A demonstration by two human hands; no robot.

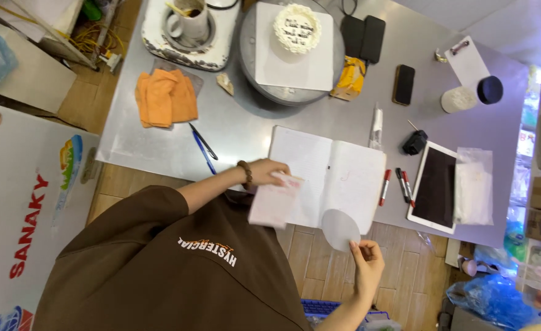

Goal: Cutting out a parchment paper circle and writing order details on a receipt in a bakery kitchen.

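Observation:
My left hand (pixel 263 172), with a bead bracelet on the wrist, grips a pale pink sheet of paper (pixel 275 202) over the left page of an open notebook (pixel 338 175) at the table's near edge. My right hand (pixel 368 265) is below the table edge, over the wooden floor. It pinches a round translucent white disc (pixel 340 228) by its lower rim. The disc overlaps the notebook's near right corner. My brown shirt fills the lower left of the view.
On the steel table (pixel 246 132) a small white cake (pixel 297 27) sits on a white board on a turntable. Also there: orange cloth (pixel 165 96), two pens (pixel 203 147), red markers (pixel 395 186), tablet (pixel 435 187), phone (pixel 403 84), cup (pixel 189 23). A white chest freezer (pixel 19 208) stands left.

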